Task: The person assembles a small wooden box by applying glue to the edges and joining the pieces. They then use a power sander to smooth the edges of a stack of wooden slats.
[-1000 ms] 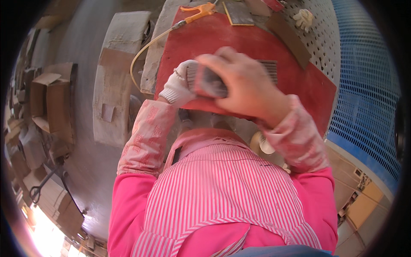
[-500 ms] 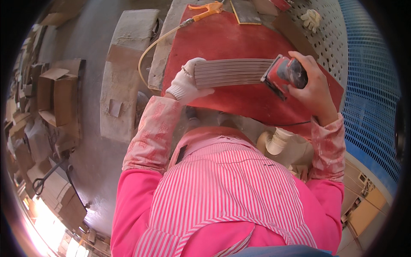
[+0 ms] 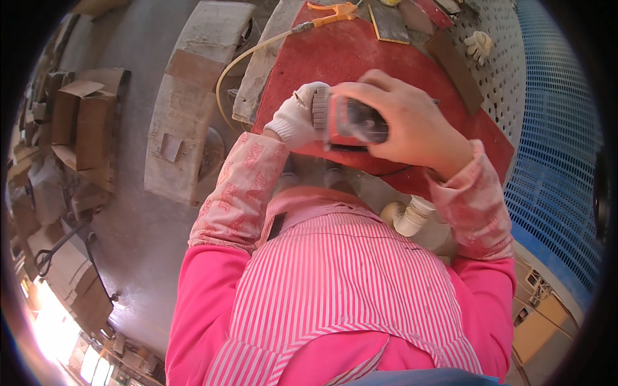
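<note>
My left hand [image 3: 298,117], in a white knitted glove, is closed around the left end of a bundle of thin brown-grey slats [image 3: 320,108] held above a red-covered table. Bare and wrapped around a red and black power sander [image 3: 342,122], my right hand [image 3: 405,119] is close beside the glove. The sander's flat face meets the slats near their left end. Most of the bundle's length is hidden behind the sander and my right hand.
On the red table [image 3: 360,55] lies an orange air blow gun [image 3: 331,16] with a pale hose, near a flat dark board [image 3: 388,24]. A loose white glove [image 3: 478,47] rests on a perforated surface. Blue mesh panelling [image 3: 547,128] is at right, an open cardboard box [image 3: 87,125] at left.
My right hand has carried the sander leftward from the right end of the slats to beside my gloved hand. The left hand keeps its hold and appears slightly farther right.
</note>
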A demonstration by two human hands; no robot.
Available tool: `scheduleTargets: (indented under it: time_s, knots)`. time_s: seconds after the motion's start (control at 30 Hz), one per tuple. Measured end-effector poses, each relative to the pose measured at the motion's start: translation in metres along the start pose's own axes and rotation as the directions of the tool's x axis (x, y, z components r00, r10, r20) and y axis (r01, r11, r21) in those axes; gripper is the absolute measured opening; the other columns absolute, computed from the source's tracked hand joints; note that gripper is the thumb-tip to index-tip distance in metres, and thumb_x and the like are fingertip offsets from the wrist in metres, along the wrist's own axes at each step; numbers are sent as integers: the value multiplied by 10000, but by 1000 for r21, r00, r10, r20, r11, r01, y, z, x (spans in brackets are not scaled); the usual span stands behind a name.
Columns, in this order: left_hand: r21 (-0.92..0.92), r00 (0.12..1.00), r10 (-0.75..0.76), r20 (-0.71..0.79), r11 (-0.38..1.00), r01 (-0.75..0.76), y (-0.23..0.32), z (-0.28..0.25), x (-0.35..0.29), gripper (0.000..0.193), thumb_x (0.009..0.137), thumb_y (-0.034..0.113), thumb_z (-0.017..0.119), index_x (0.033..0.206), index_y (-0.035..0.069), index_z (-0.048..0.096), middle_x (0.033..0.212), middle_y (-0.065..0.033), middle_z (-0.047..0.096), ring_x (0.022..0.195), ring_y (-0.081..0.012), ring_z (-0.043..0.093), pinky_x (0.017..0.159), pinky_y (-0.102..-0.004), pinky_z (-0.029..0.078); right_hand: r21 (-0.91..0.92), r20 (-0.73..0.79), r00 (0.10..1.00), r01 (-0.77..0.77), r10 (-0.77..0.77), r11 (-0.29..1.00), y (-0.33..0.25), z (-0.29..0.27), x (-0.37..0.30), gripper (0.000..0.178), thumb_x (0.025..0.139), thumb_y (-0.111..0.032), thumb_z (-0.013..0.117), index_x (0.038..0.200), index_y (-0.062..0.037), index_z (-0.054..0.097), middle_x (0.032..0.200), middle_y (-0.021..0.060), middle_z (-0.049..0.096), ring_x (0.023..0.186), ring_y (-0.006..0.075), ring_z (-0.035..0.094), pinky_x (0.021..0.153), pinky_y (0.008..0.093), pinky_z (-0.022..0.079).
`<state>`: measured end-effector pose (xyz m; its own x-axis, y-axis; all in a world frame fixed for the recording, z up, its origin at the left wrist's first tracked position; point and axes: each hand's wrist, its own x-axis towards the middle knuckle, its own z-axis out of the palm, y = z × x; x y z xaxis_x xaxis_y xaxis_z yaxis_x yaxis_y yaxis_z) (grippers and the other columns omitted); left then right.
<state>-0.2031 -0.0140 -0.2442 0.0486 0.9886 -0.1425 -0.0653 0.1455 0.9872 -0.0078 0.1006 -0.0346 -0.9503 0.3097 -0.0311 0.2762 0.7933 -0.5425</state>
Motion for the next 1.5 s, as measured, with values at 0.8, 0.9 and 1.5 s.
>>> scheduleTargets:
  time_s: [0.8, 0.9, 1.5]
  knots:
    - [221, 988, -10, -153, 974, 44, 14, 6, -11, 815, 706, 200, 984, 1404, 153, 565, 1297, -110, 681, 1223, -301, 670, 1056, -420, 549, -24, 28, 999, 21, -21, 999, -30, 19, -35, 717, 692, -43, 870, 1375, -167, 692, 1201, 127, 677, 1070, 350, 692, 903, 442, 595]
    - [319, 984, 63, -168, 948, -7, 10, 6, -15, 765, 747, 204, 962, 1401, 155, 567, 1291, -118, 677, 1195, -319, 677, 1040, -430, 555, -91, -41, 998, 43, -47, 995, -30, 9, -30, 673, 714, -87, 843, 1356, -201, 679, 1147, 68, 669, 1030, 334, 686, 851, 444, 596]
    - [370, 980, 118, -159, 928, -52, 9, 4, -12, 758, 755, 244, 969, 1399, 167, 577, 1285, -104, 678, 1181, -300, 686, 1037, -417, 558, -68, 34, 998, 55, -52, 996, -38, 16, -25, 670, 731, -107, 864, 1373, -162, 684, 1217, 99, 667, 1067, 346, 685, 880, 436, 592]
